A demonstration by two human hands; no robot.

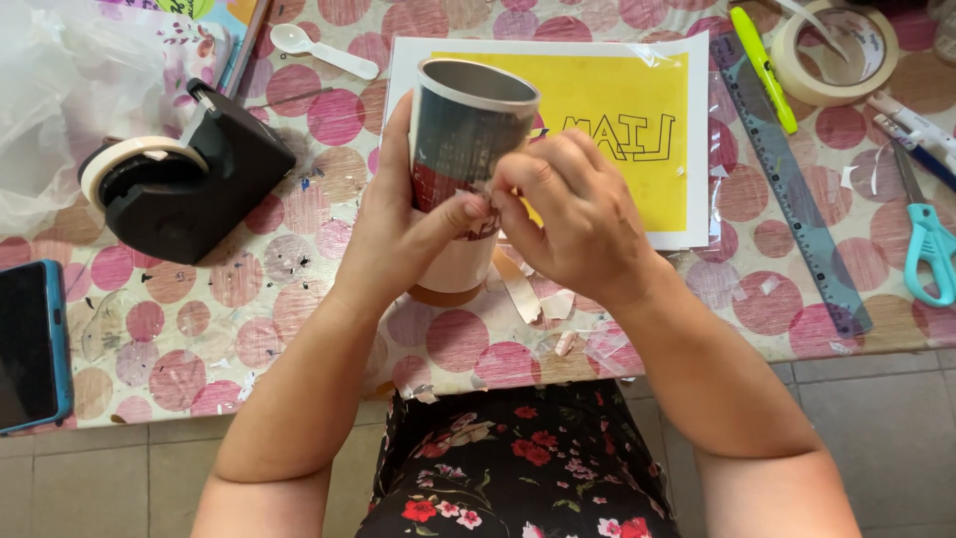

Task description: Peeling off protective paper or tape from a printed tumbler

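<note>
tin can (pixel 463 130) held between left hand (pixel 398 234), right hand (pixel 573 214).

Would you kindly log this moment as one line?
left hand: holds tin can | right hand: pinches can's label | table: tape dispenser, yellow sheet

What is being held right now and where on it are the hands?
A metal can, held tilted: the left hand wraps its side, and the right hand pinches at its label near the middle.

Pink-dotted beige plastic tablecloth (pixel 299 329), yellow paper sheet w/ white border (pixel 647 130), black tape dispenser (pixel 199 179), turquoise-handled scissors (pixel 931 249), blk floral dress (pixel 518 468) w/ red blooms.
</note>
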